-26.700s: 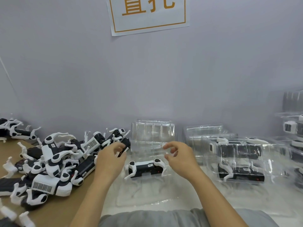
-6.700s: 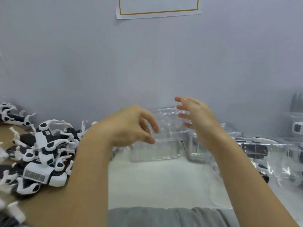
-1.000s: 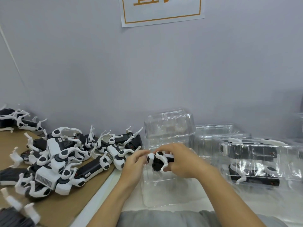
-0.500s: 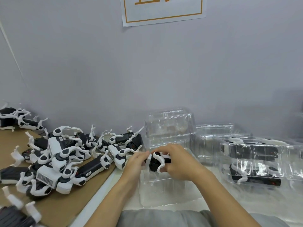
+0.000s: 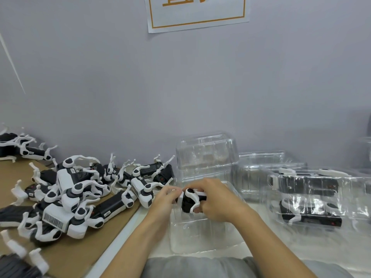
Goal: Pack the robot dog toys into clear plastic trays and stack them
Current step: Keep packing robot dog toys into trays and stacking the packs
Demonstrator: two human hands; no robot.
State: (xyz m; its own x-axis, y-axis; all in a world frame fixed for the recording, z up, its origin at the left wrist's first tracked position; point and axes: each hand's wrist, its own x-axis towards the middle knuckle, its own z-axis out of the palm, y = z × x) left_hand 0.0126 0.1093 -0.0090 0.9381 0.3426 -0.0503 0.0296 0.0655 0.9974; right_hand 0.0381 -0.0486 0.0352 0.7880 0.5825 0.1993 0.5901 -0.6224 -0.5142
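Robot dog toy (image 5: 190, 201), black-bodied with white legs, sits between both hands just above an open clear plastic tray (image 5: 200, 235) that lies on the white table (image 5: 261, 243) in front of the person. The right hand (image 5: 216, 199) comes in from the lower right with its forearm angled up and left; its fingers are curled over the top and far side of the toy, and the thumb seems to be tucked under the body, though that part is hidden. The left hand (image 5: 166, 199) reaches in from the lower left, wrist fairly straight, its fingertips pinching the toy's left end beside a white leg. To the left, a heap of loose toys (image 5: 76, 195) lies tangled on brown cardboard (image 5: 84, 253). Behind the hands an empty clear tray (image 5: 206, 153) stands upright near the grey wall (image 5: 180, 87), with more empty trays (image 5: 261, 171) just beside it. Further right, a packed tray stack (image 5: 309, 197) holds toys in two layers. A white paper sign (image 5: 196, 13) with an orange border hangs on the wall above.
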